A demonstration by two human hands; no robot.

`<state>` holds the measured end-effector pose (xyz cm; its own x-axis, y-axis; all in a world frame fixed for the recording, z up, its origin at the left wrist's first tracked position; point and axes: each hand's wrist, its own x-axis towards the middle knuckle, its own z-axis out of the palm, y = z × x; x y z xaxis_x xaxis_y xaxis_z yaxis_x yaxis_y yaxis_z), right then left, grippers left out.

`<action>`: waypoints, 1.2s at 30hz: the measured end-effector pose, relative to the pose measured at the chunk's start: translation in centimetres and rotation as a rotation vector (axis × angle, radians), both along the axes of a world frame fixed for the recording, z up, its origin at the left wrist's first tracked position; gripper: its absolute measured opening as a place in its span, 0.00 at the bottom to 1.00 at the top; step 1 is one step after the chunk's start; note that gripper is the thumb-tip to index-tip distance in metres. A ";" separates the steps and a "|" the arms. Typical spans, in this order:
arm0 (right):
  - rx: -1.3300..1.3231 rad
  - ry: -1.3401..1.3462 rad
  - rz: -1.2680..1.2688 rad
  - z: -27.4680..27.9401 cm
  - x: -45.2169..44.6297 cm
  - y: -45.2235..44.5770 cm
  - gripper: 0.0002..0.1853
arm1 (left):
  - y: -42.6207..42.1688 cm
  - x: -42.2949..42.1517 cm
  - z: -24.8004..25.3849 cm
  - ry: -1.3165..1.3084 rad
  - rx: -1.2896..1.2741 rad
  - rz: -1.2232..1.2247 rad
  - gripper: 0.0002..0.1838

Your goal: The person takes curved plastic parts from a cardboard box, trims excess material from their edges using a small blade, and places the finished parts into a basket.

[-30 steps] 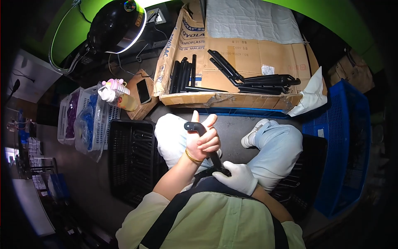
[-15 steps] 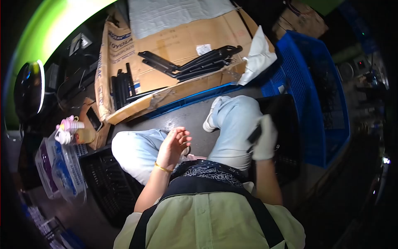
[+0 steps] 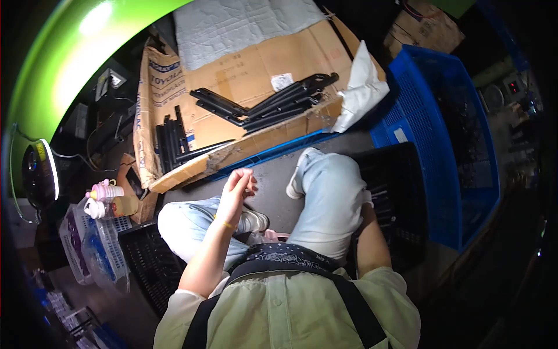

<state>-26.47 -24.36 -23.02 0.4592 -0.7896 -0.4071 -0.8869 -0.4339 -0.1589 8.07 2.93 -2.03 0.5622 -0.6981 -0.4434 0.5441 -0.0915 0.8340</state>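
My bare left hand [image 3: 239, 185] is raised over the floor in front of my left knee, its fingers curled together with nothing visible in them. My right hand [image 3: 367, 199] wears a white glove and is down beside my right knee, over the black crate [image 3: 410, 203] on that side. The knee hides most of it, so its fingers and anything in them cannot be seen. Several long black parts show inside that crate. Ahead, black bracket-like parts [image 3: 279, 102] are piled on the cardboard [image 3: 232, 70], with a row of black bars [image 3: 168, 139] at the left.
A blue plastic crate [image 3: 427, 139] stands at the right. White sheeting [image 3: 363, 87] hangs over the cardboard's right corner. Another black crate [image 3: 151, 256] is by my left leg, near a pink-capped bottle [image 3: 107, 192] and a white basket [image 3: 78, 232].
My right hand, earlier above the knee with a small dark piece, has gone down beside the black crate. My left hand has moved slightly forward and its fingers have closed.
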 end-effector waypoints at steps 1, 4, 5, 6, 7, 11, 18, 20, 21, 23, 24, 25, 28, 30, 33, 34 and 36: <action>0.021 -0.022 0.000 -0.3 -0.2 -0.3 0.22 | -0.6 1.7 -0.5 -0.166 0.039 0.045 0.09; 0.106 -0.175 -0.037 -0.6 -2.4 -1.7 0.22 | -2.7 9.2 -5.3 -0.560 0.051 0.177 0.10; 0.025 -0.195 -0.028 4.2 -1.3 0.1 0.18 | -3.8 11.3 -4.9 -0.719 0.172 0.139 0.11; -0.006 -0.394 -0.108 5.5 -1.3 1.2 0.13 | -4.9 13.3 -4.5 -0.874 0.296 0.100 0.12; 0.375 -0.737 -0.516 7.0 -0.7 2.2 0.13 | -5.8 15.8 -6.4 -1.128 0.356 0.014 0.12; 0.644 -1.031 -1.206 9.2 -1.5 4.4 0.13 | -9.3 21.4 -9.9 -1.451 0.799 -0.345 0.19; 0.559 -1.017 -1.224 10.2 -1.9 5.2 0.08 | -12.6 25.5 -11.3 -1.694 1.202 -0.736 0.35; 0.543 -1.014 -1.184 9.9 -1.6 4.7 0.09 | -12.7 26.3 -12.0 -1.695 1.240 -0.749 0.36; 0.546 -1.028 -1.142 8.7 -2.5 4.5 0.10 | -12.8 26.7 -12.2 -1.684 1.284 -0.787 0.36; 0.574 -1.052 -1.178 9.4 -1.4 4.2 0.11 | -12.4 26.8 -12.3 -1.660 1.337 -0.845 0.33; 0.584 -1.047 -1.188 9.8 -0.9 4.1 0.11 | -11.9 26.5 -12.5 -1.595 1.383 -0.884 0.30; 0.594 -1.041 -1.197 10.2 -0.6 4.1 0.12 | -11.5 26.3 -12.2 -1.551 1.377 -0.917 0.29; 0.590 -1.024 -1.093 9.5 -1.1 4.0 0.13 | -9.0 25.7 -11.0 -1.560 1.237 -0.908 0.25; 0.645 -1.059 -1.064 9.2 -2.0 3.5 0.14 | -7.3 25.1 -10.2 -1.383 1.221 -0.882 0.24; 0.415 -1.004 -1.062 8.8 -2.6 2.4 0.15 | -3.8 25.1 -11.4 -1.523 1.108 -0.738 0.18; 0.223 -0.974 -0.949 8.2 -3.1 1.4 0.16 | -2.9 24.9 -11.2 -1.591 1.062 -0.686 0.17; -0.153 -0.893 -0.718 8.0 -4.1 0.1 0.18 | -1.8 24.4 -9.2 -1.577 1.047 -0.551 0.14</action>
<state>-30.55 -24.28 -14.99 -0.0390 -0.9984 -0.0409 -0.5353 0.0554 -0.8429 32.47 1.16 -11.24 0.6518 -0.7462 -0.1354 -0.7547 -0.6558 -0.0188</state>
